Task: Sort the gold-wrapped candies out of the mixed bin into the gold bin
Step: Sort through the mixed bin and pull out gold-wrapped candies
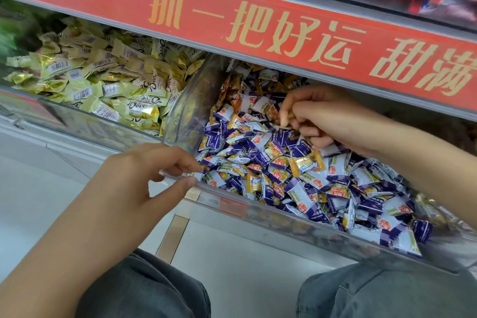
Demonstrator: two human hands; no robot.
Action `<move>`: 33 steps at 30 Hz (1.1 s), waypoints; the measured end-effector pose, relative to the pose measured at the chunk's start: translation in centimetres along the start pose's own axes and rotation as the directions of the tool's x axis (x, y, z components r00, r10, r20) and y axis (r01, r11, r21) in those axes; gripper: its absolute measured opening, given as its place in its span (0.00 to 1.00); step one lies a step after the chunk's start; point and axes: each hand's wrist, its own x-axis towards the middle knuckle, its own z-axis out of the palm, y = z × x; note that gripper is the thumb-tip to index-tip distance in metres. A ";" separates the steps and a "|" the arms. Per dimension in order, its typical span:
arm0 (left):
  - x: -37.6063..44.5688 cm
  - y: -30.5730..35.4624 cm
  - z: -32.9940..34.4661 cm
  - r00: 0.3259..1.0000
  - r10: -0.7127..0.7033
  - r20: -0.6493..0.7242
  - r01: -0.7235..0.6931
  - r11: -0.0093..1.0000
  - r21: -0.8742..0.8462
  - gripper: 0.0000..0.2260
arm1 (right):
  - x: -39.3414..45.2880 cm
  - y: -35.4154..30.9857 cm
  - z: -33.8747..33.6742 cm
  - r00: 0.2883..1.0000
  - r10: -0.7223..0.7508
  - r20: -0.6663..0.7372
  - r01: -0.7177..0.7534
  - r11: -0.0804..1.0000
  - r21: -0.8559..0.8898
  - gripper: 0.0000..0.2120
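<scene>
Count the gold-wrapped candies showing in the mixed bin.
3 gold-wrapped candies clearly: one mid-pile, one front-left of it, one up left. More may be buried or at the cluttered back.

My 2 forearms are bare from wrist to the frame edge, with no sleeves, watch or rings showing on my left hand [144, 173] or right hand [322, 119]. Near the bottom, my 2 knees are covered in faded grey denim trousers [154, 289], creased, with a stitched seam.

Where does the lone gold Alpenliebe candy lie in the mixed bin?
In the head view, the gold candy lies atop purple-and-white candies, centre-right, just below the right hand.
</scene>
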 end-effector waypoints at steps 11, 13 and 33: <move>0.0 0.3 0.0 1.000 -0.021 0.013 0.020 1.000 0.009 0.04 | 0.2 0.1 2.5 0.918 -0.391 0.066 0.342 0.696 -0.632 0.12; 0.0 0.3 0.0 1.000 -0.023 0.010 0.023 1.000 0.009 0.05 | 1.1 -0.4 2.8 0.924 -0.381 0.040 0.289 0.623 -0.727 0.15; -0.2 0.4 -0.2 0.998 -0.055 0.015 0.055 0.998 -0.002 0.10 | 0.6 1.7 1.0 0.963 -0.136 0.233 0.234 0.852 -0.469 0.10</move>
